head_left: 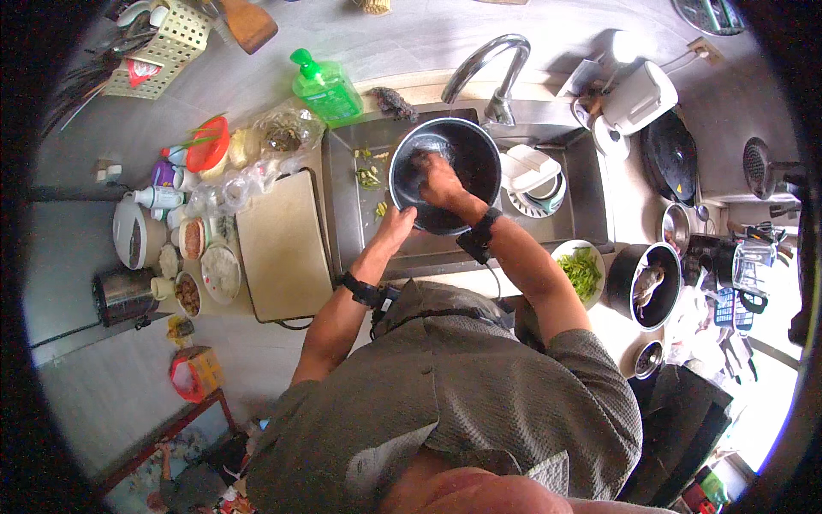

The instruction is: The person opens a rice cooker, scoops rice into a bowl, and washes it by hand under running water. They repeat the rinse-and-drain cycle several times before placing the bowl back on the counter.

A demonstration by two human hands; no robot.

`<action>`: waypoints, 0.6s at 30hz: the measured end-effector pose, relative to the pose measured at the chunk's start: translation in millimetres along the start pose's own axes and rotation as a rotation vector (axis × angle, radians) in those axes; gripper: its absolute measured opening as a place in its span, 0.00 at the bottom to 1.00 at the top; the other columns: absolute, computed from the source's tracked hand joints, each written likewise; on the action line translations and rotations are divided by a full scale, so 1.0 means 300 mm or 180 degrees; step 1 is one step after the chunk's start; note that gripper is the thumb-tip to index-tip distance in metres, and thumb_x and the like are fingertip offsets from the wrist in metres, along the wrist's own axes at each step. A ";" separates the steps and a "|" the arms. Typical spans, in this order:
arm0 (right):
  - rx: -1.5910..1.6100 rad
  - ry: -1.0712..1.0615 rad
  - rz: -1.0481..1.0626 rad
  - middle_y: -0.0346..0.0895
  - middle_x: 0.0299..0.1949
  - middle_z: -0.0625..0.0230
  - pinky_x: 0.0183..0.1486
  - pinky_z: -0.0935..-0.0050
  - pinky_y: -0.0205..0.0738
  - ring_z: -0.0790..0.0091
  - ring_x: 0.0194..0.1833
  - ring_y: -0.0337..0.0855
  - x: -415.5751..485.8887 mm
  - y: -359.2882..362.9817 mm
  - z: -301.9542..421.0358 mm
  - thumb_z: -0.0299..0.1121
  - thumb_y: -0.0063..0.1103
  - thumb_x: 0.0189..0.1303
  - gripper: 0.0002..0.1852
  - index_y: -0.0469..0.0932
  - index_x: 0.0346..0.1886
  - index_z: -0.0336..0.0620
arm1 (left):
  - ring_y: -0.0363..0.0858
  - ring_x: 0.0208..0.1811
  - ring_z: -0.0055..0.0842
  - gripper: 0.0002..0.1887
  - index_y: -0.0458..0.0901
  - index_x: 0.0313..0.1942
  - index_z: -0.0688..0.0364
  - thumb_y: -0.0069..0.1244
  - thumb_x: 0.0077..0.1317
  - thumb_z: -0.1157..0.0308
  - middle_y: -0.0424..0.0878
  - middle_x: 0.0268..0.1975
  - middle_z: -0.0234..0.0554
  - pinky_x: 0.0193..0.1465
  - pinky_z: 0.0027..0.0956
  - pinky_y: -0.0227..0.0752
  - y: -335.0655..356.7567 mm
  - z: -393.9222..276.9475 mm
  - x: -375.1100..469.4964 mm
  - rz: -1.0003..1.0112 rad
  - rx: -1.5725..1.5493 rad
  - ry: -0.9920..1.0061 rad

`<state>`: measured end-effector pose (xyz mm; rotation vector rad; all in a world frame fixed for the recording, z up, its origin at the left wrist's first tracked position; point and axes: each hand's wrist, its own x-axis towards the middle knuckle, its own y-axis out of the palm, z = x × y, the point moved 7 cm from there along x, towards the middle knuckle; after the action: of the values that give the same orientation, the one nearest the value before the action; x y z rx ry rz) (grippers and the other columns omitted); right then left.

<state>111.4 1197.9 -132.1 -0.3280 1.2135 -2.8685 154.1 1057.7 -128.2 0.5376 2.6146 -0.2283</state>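
A dark round pot (478, 154) is tilted over the stainless steel sink (359, 225), just below the chrome faucet (507, 48). My left hand (397, 228) grips its near left rim. Inside the pot, my right hand (442, 183) touches the inner wall; its fingertips are blurred, and whether they hold anything cannot be told. Green vegetable scraps (368, 178) lie in the sink to the left. White containers (530, 168) rest in the sink on the right, close to the pot.
Left of the sink lies a cutting board (282, 247), with bowls of food beyond it. A green soap bottle (329, 93) stands behind. On the right are a bowl of cut greens (581, 273) and a pot holding meat (648, 286).
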 end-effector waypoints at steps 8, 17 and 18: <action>-0.1065 0.0090 0.0955 0.63 0.62 0.55 0.65 0.62 0.61 0.51 0.62 0.65 -0.051 -0.053 0.124 0.35 0.60 0.50 0.34 0.63 0.64 0.40 | 0.82 0.35 0.32 0.17 0.68 0.51 0.63 0.39 0.61 0.75 0.78 0.41 0.41 0.30 0.37 0.83 0.061 -0.050 -0.064 0.0356 -0.0777 -0.0304; -0.1038 -0.0272 0.0602 0.66 0.56 0.55 0.61 0.56 0.65 0.51 0.60 0.68 -0.099 -0.090 0.176 0.34 0.58 0.52 0.28 0.67 0.59 0.41 | 0.75 0.52 0.37 0.28 0.54 0.63 0.57 0.40 0.62 0.76 0.67 0.56 0.49 0.33 0.41 0.85 0.101 0.014 -0.030 0.0987 -0.0746 -0.0758; -0.0914 -0.0029 0.0911 0.65 0.57 0.55 0.61 0.56 0.65 0.51 0.60 0.68 -0.101 -0.071 0.149 0.34 0.58 0.52 0.29 0.67 0.60 0.42 | 0.75 0.52 0.36 0.27 0.58 0.62 0.57 0.39 0.60 0.76 0.69 0.55 0.49 0.33 0.41 0.85 0.098 0.024 -0.030 0.0745 -0.0985 -0.0761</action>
<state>151.2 1183.7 -92.3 -0.1529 1.5323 -2.4543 176.5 1079.6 -132.2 0.6538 2.2731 0.1749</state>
